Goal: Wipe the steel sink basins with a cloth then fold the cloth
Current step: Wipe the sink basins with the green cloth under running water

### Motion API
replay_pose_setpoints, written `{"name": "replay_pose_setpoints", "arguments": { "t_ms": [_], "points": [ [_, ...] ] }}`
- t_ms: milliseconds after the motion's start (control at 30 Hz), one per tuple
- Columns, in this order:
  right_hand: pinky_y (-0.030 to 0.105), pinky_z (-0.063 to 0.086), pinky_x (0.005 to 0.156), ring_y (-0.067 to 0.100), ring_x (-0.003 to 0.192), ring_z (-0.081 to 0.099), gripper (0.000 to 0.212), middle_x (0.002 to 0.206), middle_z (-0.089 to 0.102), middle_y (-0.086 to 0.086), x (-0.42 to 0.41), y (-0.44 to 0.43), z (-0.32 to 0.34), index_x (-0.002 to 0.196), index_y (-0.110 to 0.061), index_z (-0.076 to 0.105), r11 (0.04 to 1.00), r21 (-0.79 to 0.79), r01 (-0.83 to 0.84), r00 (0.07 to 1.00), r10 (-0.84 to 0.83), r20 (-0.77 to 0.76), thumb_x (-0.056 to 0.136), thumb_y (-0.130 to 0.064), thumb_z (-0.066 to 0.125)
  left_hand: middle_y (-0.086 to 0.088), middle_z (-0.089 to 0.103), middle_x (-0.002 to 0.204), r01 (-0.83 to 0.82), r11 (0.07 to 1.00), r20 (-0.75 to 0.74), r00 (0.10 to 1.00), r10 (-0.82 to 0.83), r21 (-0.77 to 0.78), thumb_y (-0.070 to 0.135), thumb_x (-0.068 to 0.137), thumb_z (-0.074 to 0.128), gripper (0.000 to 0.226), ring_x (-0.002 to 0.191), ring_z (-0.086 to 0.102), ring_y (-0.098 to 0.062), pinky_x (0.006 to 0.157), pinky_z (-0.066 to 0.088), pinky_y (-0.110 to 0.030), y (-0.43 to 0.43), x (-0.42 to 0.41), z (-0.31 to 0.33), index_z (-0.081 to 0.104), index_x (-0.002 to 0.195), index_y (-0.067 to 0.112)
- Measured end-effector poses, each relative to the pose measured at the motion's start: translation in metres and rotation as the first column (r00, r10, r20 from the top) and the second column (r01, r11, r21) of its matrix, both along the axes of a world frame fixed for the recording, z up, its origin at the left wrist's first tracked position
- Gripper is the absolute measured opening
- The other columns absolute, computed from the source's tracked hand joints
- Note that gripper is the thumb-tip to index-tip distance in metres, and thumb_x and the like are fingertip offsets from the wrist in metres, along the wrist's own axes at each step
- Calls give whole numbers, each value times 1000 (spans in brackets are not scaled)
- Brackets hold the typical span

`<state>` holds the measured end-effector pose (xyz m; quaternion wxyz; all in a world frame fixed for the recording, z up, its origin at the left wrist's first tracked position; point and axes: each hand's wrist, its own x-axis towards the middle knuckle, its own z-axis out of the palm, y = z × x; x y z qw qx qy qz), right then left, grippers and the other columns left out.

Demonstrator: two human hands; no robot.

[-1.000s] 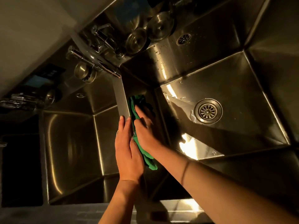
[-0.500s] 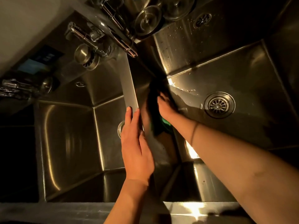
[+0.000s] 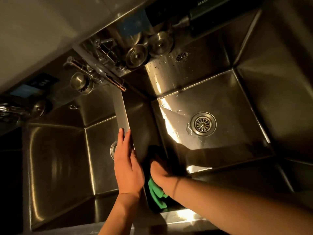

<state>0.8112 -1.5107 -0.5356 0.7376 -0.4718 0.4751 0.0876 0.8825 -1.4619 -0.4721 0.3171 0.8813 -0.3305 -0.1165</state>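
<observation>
A steel double sink fills the view, split by a flat divider (image 3: 122, 112). My right hand (image 3: 160, 168) presses a green cloth (image 3: 156, 192) against the left inner wall of the right basin (image 3: 237, 102), near the front. Part of the cloth lies in shadow under the hand. My left hand (image 3: 127, 160) rests flat on the divider with fingers together, holding nothing. The left basin (image 3: 55, 160) lies beyond it, its drain (image 3: 113, 149) partly hidden by my left hand. The right basin's round drain (image 3: 203, 123) has water drops around it.
A faucet spout (image 3: 108, 78) reaches over the back of the divider. Round steel strainer plugs (image 3: 137, 55) sit on the back ledge, another (image 3: 81, 82) at the left. A dark appliance (image 3: 220, 11) stands at the top right. The counter edge (image 3: 183, 219) runs along the front.
My right hand has slid the cloth down the right basin's left wall toward the front edge. My left hand stays on the divider. The camera has shifted.
</observation>
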Motion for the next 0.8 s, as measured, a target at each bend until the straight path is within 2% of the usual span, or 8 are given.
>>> {"name": "replay_pose_setpoints", "arguments": {
  "t_ms": [133, 233, 333, 433, 500, 567, 667, 800],
  "points": [
    [39, 20, 123, 23, 149, 28, 54, 161, 33, 4, -4, 11, 22, 155, -19, 34, 995, -15, 95, 995, -96, -41, 102, -20, 45, 23, 23, 168, 15, 1000, -38, 999, -15, -22, 6, 100, 35, 65, 155, 25, -3, 123, 29, -40, -1, 0, 1, 39, 157, 36],
    [33, 35, 114, 22, 135, 45, 67, 154, 41, 7, -22, 4, 35, 155, -22, 32, 993, 16, -119, 993, 119, -15, 91, -20, 54, 20, 23, 169, 26, 999, -29, 999, -27, -25, 4, 100, 35, 65, 156, 24, -5, 124, 29, -34, -1, 0, 1, 39, 158, 33],
    [22, 47, 88, 19, 103, 59, 71, 138, 52, 7, -42, -18, 41, 156, -23, 30, 945, 41, -325, 946, 326, -3, 91, -19, 58, 20, 23, 169, 30, 999, -35, 999, -31, -38, -7, 102, 36, 67, 156, 23, -4, 123, 27, -21, -1, 0, 3, 39, 158, 30],
    [31, 37, 115, 21, 139, 43, 68, 156, 40, 0, -59, -23, 46, 153, -27, 37, 888, -237, -395, 916, 399, -30, 86, -24, 53, 18, 24, 169, 29, 999, -47, 998, -30, -24, -9, 101, 37, 68, 155, 23, -3, 121, 24, -13, -2, 0, 3, 40, 158, 29],
    [40, 30, 119, 24, 146, 29, 73, 161, 28, -7, -70, -20, 55, 151, -32, 37, 788, -401, -467, 875, 478, -80, 78, -32, 44, 18, 23, 169, 33, 999, -47, 998, -34, -19, -5, 102, 37, 66, 155, 22, -3, 121, 23, -12, -1, 0, 3, 39, 158, 29],
    [42, 30, 118, 26, 143, 30, 75, 158, 30, -10, -80, -19, 59, 148, -36, 37, 686, -461, -563, 814, 555, -170, 72, -36, 38, 19, 22, 169, 42, 999, -33, 999, -42, -10, 2, 102, 36, 63, 155, 23, -3, 121, 22, -13, -1, 1, 4, 38, 158, 30],
    [32, 38, 112, 22, 133, 48, 68, 147, 48, -7, -94, -29, 59, 145, -38, 42, 711, -362, -603, 794, 579, -185, 77, -41, 45, 18, 22, 169, 45, 999, -13, 999, -45, 4, 8, 100, 37, 62, 154, 25, 0, 119, 20, -9, -2, 1, 4, 38, 158, 31],
    [23, 43, 85, 23, 118, 60, 59, 140, 59, 4, -100, -51, 56, 142, -40, 50, 658, -220, -720, 691, 707, -150, 83, -41, 54, 17, 23, 170, 30, 999, 9, 1000, -30, 33, 15, 99, 37, 61, 150, 28, 4, 118, 19, -8, -2, 4, 4, 38, 158, 33]
  ]
}}
